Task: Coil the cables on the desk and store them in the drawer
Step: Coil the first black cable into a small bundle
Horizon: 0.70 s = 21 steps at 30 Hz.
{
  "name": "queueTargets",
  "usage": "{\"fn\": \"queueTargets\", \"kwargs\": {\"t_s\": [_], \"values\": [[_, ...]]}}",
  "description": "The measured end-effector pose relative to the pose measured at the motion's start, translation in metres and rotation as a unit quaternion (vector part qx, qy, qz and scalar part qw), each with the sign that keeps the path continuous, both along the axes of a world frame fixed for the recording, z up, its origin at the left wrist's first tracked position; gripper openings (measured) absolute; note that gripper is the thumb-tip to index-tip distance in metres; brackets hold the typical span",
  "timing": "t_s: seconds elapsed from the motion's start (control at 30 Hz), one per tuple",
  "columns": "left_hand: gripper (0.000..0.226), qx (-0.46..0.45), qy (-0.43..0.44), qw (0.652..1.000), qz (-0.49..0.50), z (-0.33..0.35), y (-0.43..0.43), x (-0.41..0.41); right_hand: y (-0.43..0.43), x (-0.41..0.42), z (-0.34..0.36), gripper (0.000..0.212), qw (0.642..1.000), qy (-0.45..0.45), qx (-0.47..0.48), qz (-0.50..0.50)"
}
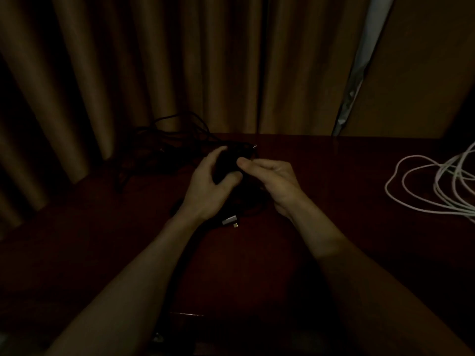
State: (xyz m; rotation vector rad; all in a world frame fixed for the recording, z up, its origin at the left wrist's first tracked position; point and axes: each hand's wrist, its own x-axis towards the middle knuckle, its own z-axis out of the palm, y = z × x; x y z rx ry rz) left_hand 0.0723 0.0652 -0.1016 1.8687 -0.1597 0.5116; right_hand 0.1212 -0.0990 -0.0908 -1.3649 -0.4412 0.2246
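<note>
The head view is very dim, with a warm brown cast. The brightest patch is a pale strip (365,47) at 1 o'clock, where light shows beside the curtain (180,60). The white cable (416,186) at 3 o'clock reads clearly; the black cable (227,163) gripped by the left hand (205,186) and right hand (272,181) near centre melts into the dark desk (334,181). Corners at 5 and 7 o'clock sink to near black. Detail is soft and grainy, and curtain folds bow at 9 o'clock
</note>
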Motion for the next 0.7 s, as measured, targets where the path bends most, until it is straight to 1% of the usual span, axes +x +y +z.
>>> {"fn": "queueTargets", "kwargs": {"t_s": [0.03,0.07,0.1,0.13,0.2,0.23,0.33,0.4,0.47,0.53,0.57,0.7], "values": [[0.052,0.048,0.002,0.999,-0.002,-0.003,0.000,0.000,0.000,0.000,0.000,0.035,1.000,-0.005,-0.005,-0.005],[0.054,0.081,-0.002,0.997,0.010,-0.004,-0.002,-0.001,0.000,0.000,-0.001,0.037,1.000,-0.013,-0.011,-0.008],[0.051,0.095,-0.012,0.995,0.028,-0.004,-0.002,0.000,0.000,0.000,-0.003,0.038,1.000,-0.021,-0.019,-0.011],[0.045,0.080,-0.023,0.996,0.034,-0.004,-0.001,0.002,0.000,0.001,-0.004,0.037,0.999,-0.029,-0.027,-0.012],[0.031,-0.002,-0.020,1.000,0.002,-0.004,0.000,0.003,-0.001,0.005,-0.006,0.031,0.997,-0.054,-0.051,-0.016],[0.029,-0.053,-0.004,0.999,-0.008,-0.002,0.000,0.002,-0.002,0.007,-0.007,0.029,0.995,-0.070,-0.065,-0.023],[0.032,-0.198,0.060,0.978,-0.003,0.005,0.001,0.003,-0.002,0.010,-0.006,0.024,0.992,-0.093,-0.072,-0.039],[0.035,-0.265,0.080,0.961,-0.012,0.009,0.002,0.003,-0.001,0.011,-0.007,0.022,0.992,-0.099,-0.060,-0.043],[0.036,-0.307,0.090,0.947,-0.031,0.013,0.002,0.003,0.000,0.013,-0.008,0.025,0.993,-0.090,-0.062,-0.047],[0.037,-0.329,0.097,0.938,-0.056,0.017,0.000,-0.001,0.000,0.014,-0.009,0.037,0.994,-0.070,-0.072,-0.037],[0.039,-0.338,0.099,0.933,-0.069,0.018,-0.001,-0.002,0.000,0.014,-0.008,0.039,0.995,-0.058,-0.074,-0.029],[0.044,-0.347,0.138,0.924,-0.085,0.019,-0.003,-0.003,-0.001,0.011,-0.006,0.033,0.996,-0.040,-0.081,0.003]]}}
